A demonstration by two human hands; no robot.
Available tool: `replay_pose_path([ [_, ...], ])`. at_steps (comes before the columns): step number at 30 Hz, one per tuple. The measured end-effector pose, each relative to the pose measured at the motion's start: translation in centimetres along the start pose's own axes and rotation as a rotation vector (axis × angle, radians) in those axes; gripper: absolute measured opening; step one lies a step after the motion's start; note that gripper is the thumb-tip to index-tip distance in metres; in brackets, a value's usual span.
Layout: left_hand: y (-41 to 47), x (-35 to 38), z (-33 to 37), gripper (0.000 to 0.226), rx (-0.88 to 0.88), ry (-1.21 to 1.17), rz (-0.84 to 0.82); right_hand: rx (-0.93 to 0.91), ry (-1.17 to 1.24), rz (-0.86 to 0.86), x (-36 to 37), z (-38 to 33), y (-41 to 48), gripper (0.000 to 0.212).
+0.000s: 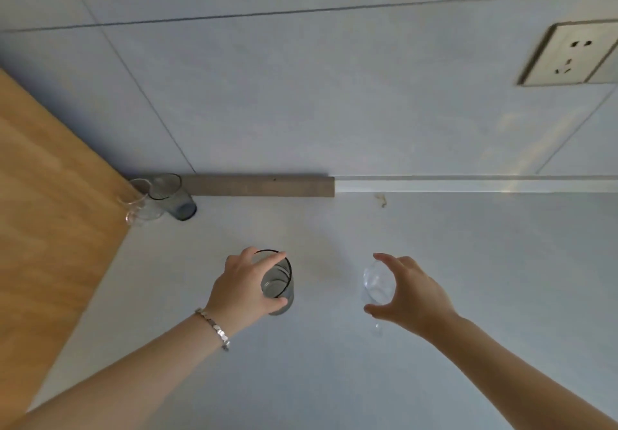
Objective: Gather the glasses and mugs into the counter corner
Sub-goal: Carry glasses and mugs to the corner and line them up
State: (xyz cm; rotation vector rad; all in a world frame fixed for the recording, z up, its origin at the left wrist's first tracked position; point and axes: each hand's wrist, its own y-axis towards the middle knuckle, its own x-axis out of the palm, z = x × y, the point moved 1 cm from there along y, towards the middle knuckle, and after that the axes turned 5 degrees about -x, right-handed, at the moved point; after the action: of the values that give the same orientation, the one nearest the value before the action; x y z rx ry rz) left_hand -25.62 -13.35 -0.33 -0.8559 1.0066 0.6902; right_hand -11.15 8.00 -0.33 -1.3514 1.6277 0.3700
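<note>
A grey tinted glass [279, 282] stands on the pale counter [334, 362] at centre, and my left hand [242, 287] wraps its rim and side. To its right is a clear glass [376, 284]; my right hand [406, 292] curls around it, thumb below and fingers above. Whether those fingers press the clear glass is hard to tell. In the far-left corner stand a clear handled mug [140, 202] and a second grey glass [174, 195], close together against the wooden panel.
A wooden side panel [50, 212] borders the counter on the left. A brown strip [261, 186] and a white trim run along the tiled back wall. A wall socket [572, 53] sits high on the right.
</note>
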Motion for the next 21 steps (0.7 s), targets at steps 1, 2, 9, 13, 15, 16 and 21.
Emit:
replay_pose_path([
  [1, 0.9, -1.0, -2.2, 0.072, -0.006, 0.01, -0.001, 0.0, 0.005, -0.005, 1.0, -1.8, 0.8, 0.088],
  [2, 1.9, -2.0, -4.3, 0.072, -0.01, 0.025, -0.001, 0.001, 0.007, -0.013, 1.9, -3.5, 1.5, 0.088],
  [9, 11.2, -7.4, -12.8, 0.069, 0.011, 0.136, 0.038, 0.02, -0.02, -0.035, 6.4, -11.3, 5.5, 0.088],
  [13, 15.8, -8.7, -14.5, 0.072, 0.029, 0.085, 0.049, 0.03, -0.047, -0.029, 7.2, -13.6, 7.5, 0.088],
  [15, 17.5, -8.6, -14.8, 0.073, 0.042, 0.059, 0.031, 0.036, -0.055, -0.027, 7.5, -14.3, 8.5, 0.088],
  [16, 18.1, -8.5, -14.7, 0.073, 0.057, 0.062, 0.018, 0.041, -0.057, -0.024, 7.6, -14.6, 9.0, 0.088],
  [21, 19.8, -7.9, -14.8, 0.07, 0.106, 0.051, 0.0, 0.067, -0.087, -0.025, 8.1, -15.7, 12.5, 0.09],
])
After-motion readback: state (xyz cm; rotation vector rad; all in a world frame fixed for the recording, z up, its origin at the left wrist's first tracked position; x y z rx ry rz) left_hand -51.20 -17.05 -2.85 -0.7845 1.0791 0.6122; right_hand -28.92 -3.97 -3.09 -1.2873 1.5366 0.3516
